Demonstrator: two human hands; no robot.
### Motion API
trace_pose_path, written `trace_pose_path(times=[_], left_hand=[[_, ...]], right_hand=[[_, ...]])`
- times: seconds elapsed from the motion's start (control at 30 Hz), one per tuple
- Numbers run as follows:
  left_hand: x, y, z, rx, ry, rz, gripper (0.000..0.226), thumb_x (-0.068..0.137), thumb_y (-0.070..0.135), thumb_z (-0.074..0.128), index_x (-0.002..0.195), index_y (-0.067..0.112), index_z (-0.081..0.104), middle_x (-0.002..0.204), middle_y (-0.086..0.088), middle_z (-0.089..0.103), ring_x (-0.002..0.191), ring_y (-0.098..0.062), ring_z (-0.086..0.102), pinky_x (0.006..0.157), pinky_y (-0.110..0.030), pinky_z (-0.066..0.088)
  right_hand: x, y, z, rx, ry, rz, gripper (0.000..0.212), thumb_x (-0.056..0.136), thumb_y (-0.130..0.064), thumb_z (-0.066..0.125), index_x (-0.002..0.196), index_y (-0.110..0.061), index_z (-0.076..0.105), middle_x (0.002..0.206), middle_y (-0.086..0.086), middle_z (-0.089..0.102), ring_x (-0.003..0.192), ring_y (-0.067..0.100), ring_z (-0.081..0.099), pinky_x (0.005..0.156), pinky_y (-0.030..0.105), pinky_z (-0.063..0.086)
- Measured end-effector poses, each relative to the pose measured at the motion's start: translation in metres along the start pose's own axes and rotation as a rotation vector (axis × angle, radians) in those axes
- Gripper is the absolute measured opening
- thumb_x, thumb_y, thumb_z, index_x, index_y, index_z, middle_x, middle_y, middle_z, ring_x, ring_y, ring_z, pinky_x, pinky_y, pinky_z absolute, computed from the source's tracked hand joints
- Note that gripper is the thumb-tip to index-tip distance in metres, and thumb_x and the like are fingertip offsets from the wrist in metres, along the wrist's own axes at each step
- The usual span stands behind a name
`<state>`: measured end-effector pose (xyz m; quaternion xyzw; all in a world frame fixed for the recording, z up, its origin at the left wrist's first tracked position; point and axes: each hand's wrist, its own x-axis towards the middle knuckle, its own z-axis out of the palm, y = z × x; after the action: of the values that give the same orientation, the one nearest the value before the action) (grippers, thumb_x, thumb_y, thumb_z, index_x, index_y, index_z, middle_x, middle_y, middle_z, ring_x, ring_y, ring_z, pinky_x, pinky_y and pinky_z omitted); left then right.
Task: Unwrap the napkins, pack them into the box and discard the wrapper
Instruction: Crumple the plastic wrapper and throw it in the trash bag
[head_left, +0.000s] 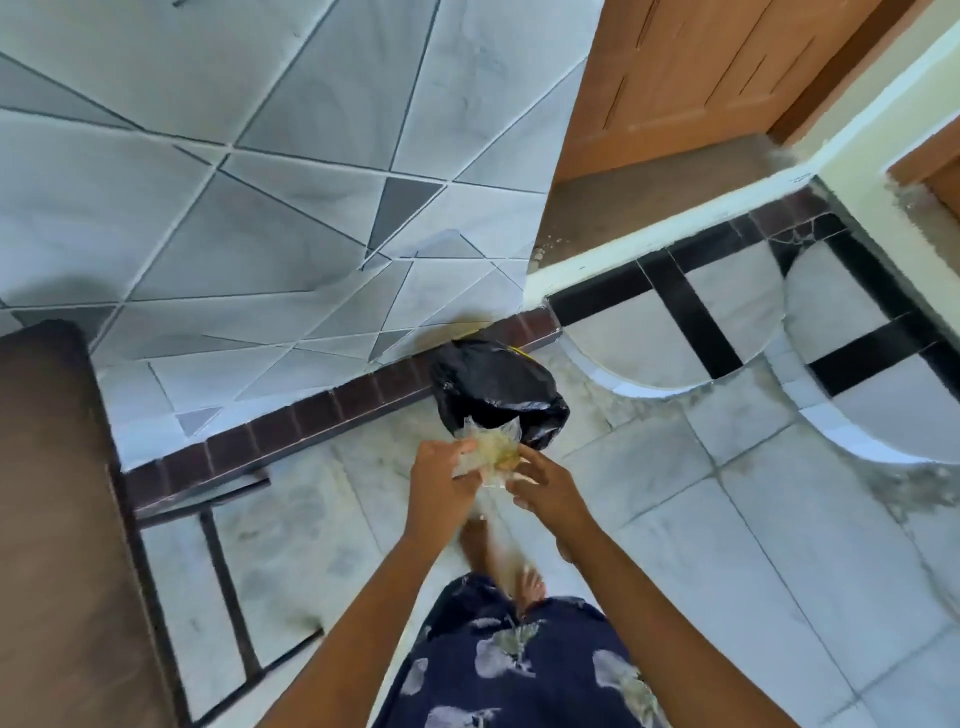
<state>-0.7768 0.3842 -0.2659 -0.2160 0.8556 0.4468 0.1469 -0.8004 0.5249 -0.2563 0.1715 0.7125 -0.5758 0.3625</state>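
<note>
A crumpled clear plastic wrapper (491, 448) is held between both hands, just in front of a bin lined with a black bag (496, 389) that stands on the floor against the wall. My left hand (441, 480) grips the wrapper's left side. My right hand (545, 486) pinches its right side with fingertips. The napkins and the box are out of view.
A dark brown table (57, 519) with a metal frame stands at the left. A grey patterned tiled wall (260, 182) rises behind the bin, and a wooden door (701, 67) is at the upper right. My bare feet (498, 556) stand on the marble floor (727, 545).
</note>
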Motion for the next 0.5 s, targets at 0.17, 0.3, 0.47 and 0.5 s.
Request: trace_pose_path(times=[0.17,0.3,0.47,0.5], left_hand=[[0.073,-0.021,0.030,0.064,-0.067,-0.142,0.031,0.079,0.018,0.066,0.110,0.015,0.066,0.113,-0.006,0.068,0.098,-0.020,0.063,0.076,-0.008,0.035],[0.129,-0.038,0.066,0.076,-0.010,-0.258,0.030,0.081,0.016,0.064,0.111,0.016,0.066,0.116,-0.004,0.068,0.101,-0.022,0.064,0.092,-0.028,0.047],[0.210,-0.080,0.133,0.035,-0.005,-0.332,0.027,0.082,0.005,0.061,0.109,0.005,0.066,0.114,-0.015,0.067,0.104,-0.030,0.063,0.098,-0.039,0.047],[0.227,-0.093,0.147,0.047,-0.017,-0.342,0.028,0.083,0.005,0.059,0.110,0.005,0.066,0.115,-0.016,0.067,0.105,-0.031,0.062,0.099,-0.041,0.047]], right_hand=[[0.089,0.011,-0.016,-0.086,-0.098,0.128,0.047,0.088,0.001,0.051,0.133,-0.010,0.043,0.117,0.006,0.059,0.108,0.022,0.056,0.088,0.027,0.046],[0.166,0.034,-0.024,-0.124,-0.161,0.246,0.045,0.091,-0.006,0.049,0.134,-0.015,0.043,0.123,0.006,0.058,0.115,0.023,0.055,0.094,0.031,0.043],[0.263,0.069,-0.030,-0.189,-0.190,0.351,0.043,0.092,-0.004,0.044,0.134,-0.009,0.039,0.114,0.006,0.053,0.096,0.015,0.049,0.077,0.020,0.041],[0.282,0.079,-0.030,-0.179,-0.203,0.377,0.040,0.092,-0.002,0.043,0.131,-0.010,0.041,0.110,0.004,0.053,0.091,0.013,0.049,0.075,0.019,0.041]])
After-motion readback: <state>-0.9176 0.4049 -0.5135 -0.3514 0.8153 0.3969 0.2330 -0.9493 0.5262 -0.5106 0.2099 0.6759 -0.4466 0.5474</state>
